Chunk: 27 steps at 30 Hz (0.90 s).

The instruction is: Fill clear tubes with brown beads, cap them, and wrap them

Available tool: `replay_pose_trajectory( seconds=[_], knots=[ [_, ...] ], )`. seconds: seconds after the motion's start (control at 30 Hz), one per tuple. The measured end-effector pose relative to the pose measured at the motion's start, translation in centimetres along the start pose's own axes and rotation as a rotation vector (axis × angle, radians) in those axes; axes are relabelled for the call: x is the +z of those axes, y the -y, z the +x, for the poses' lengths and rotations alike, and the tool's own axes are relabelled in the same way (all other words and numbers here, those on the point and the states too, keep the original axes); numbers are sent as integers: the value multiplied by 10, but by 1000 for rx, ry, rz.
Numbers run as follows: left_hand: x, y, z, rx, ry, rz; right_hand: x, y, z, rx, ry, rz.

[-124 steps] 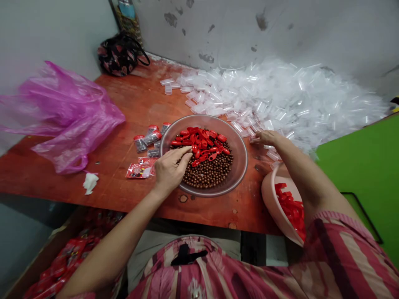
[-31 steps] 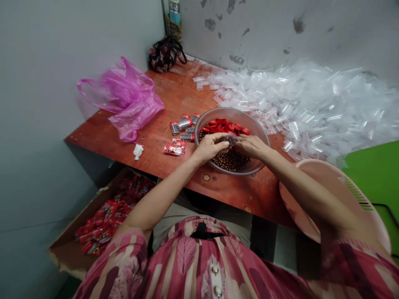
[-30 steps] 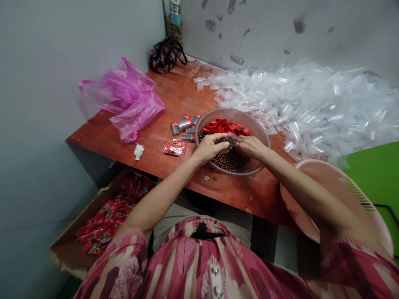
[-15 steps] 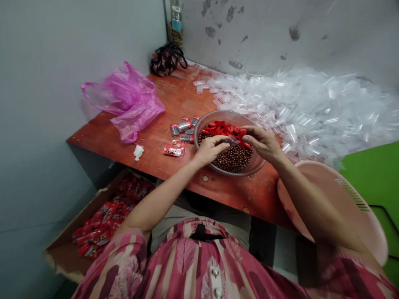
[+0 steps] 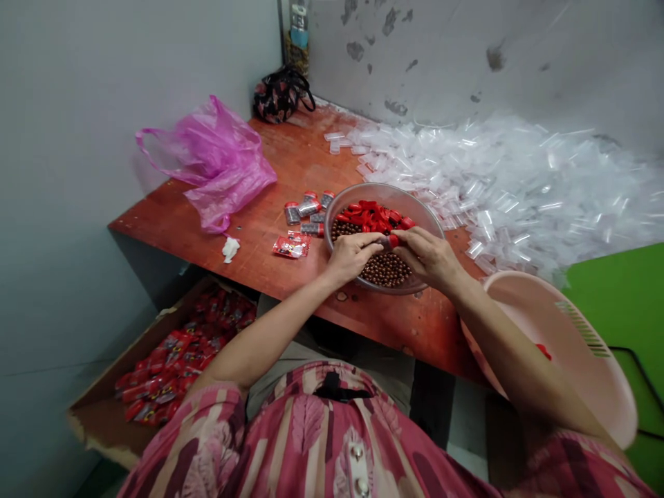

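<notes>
Over a grey bowl (image 5: pixel 332 242), my left hand (image 5: pixel 353 257) is closed around a small clear container (image 5: pixel 384 242) with dark contents. My right hand (image 5: pixel 428 257) pinches a red cap (image 5: pixel 394 240) at the container's right end. The container lies sideways between the two hands, its surface partly covered by fingers. Below them in the bowl are many brown beads (image 5: pixel 386 271) and a heap of red caps (image 5: pixel 371 213). Left of the bowl lie several filled, red-capped containers (image 5: pixel 308 206) and flat red packets (image 5: pixel 291 245).
A large pile of clear empty containers (image 5: pixel 492 173) spreads along the wall. A pink plastic bag (image 5: pixel 223 166) and a white tissue (image 5: pixel 230 249) lie left. A cardboard box (image 5: pixel 98 415) of red packages stands below. On the right is a pale pink basin (image 5: pixel 586 387); a patterned bag (image 5: pixel 277 95) sits behind.
My right hand has come down from the heap of caps, and a red cap now sits at the container's end. The container has turned more level.
</notes>
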<state>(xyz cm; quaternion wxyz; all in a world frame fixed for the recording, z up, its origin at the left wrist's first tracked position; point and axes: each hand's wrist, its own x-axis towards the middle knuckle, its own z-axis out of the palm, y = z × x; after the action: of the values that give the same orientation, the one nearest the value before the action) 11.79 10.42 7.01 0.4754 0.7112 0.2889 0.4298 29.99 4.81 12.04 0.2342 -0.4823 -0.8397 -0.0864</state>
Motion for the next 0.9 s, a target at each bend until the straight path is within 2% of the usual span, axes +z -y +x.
replay_pose_trajectory(
  seconds=[0.13, 0.23, 0.3, 0.43, 0.53, 0.67, 0.73, 0.8, 0.9],
  knots=[
    [-2, 1, 1, 20, 26, 12, 4, 0, 2, -13, 57, -71],
    [-2, 3, 5, -42, 8, -15, 4, -5, 13, 73, 85, 59],
    [-2, 5, 8, -96, -12, -127, 4, -7, 18, 208, 35, 301],
    [0, 6, 13, -251, -50, -561, 7, 0, 16, 547, -133, 1012],
    [-1, 7, 13, -314, -52, -702, 10, 5, 6, 667, -226, 1328],
    [0, 9, 10, -213, -6, -532, 10, 0, 0, 725, -271, 1404],
    [1, 9, 8, -118, 21, -370, 8, -6, 2, 748, -234, 1394],
    [2, 8, 6, -34, 45, -231, 7, -11, 5, 787, -130, 1396],
    [1, 6, 4, 20, 27, -93, 10, -13, 9, 837, 112, 1459]
  ],
)
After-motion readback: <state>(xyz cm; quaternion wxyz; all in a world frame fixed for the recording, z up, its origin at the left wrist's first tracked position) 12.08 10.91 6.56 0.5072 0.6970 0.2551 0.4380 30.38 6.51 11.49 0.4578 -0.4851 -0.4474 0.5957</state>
